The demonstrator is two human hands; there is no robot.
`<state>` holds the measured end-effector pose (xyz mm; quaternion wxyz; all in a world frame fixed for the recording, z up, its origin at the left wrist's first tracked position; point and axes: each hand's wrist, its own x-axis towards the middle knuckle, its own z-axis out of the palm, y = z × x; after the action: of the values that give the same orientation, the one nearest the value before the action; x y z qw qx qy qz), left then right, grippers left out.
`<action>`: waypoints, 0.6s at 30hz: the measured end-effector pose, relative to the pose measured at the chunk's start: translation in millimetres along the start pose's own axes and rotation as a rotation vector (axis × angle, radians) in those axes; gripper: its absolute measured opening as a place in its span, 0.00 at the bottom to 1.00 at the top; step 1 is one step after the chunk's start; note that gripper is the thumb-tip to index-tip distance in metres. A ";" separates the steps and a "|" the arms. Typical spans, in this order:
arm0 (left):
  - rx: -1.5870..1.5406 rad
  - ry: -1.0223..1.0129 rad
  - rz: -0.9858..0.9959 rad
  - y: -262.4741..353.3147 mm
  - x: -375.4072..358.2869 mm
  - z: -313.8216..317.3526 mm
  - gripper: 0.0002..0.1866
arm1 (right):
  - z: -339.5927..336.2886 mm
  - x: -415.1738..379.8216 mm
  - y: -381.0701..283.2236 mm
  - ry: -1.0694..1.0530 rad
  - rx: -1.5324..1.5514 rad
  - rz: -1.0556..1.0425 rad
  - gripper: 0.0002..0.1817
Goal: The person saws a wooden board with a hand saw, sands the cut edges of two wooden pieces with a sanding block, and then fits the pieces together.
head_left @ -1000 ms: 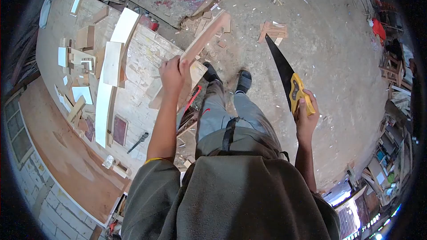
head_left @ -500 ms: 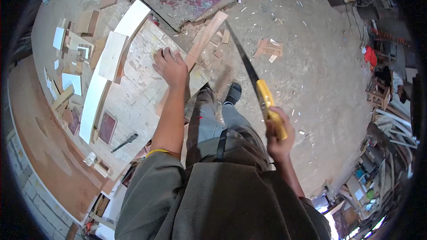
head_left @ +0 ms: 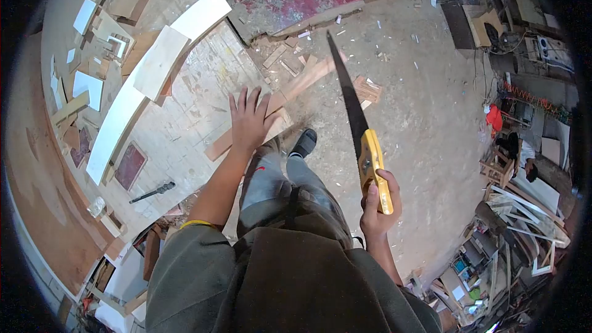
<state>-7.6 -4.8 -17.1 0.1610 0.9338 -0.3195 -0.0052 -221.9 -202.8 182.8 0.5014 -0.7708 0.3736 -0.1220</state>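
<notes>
My left hand (head_left: 250,120) lies with spread fingers over a long wooden strip (head_left: 305,83) at the corner of the worktable (head_left: 191,111). The far end of this strip sticks out past the table edge over the floor. My right hand (head_left: 379,206) is closed round the yellow handle of a handsaw (head_left: 349,102). Its dark, tapering blade points forward and slightly left, with the toothed edge facing left. In this view the blade overlaps the strip's outer end.
A long curved white piece (head_left: 114,139) rests on the table, with a wooden block (head_left: 161,61) across it. Left of it lie several offcuts and a dark clamp-like tool (head_left: 152,192). Wood scraps (head_left: 368,90) litter the floor. Stacked timber (head_left: 530,216) lines the right side.
The view has turned a little. The strip now points further right, and my left hand's fingers are spread wider. The saw has tilted, showing more of its blade's flat side.
</notes>
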 end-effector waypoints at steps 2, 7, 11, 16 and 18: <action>-0.020 -0.007 0.017 -7.1 -0.1 3.4 0.29 | 2.3 3.6 -2.3 -0.061 -0.006 -0.043 0.16; -0.078 -0.052 0.008 -4.5 8.0 -11.9 0.25 | 10.2 -0.2 -7.8 -0.215 -0.049 -0.026 0.16; -0.110 0.035 -0.146 -3.0 19.4 3.3 0.20 | 20.9 3.8 -12.9 -0.269 -0.014 -0.088 0.17; -0.077 0.223 -0.478 0.5 47.5 28.5 0.16 | 23.4 7.5 -16.2 -0.302 -0.026 -0.093 0.16; -0.066 0.217 -0.566 2.5 50.9 29.9 0.14 | 21.5 9.7 -16.2 -0.349 -0.064 -0.032 0.16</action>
<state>28.1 -46.0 -39.9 0.2165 0.9751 -0.0274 0.0399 -195.7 -191.4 184.9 0.5319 -0.8017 0.2722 0.0177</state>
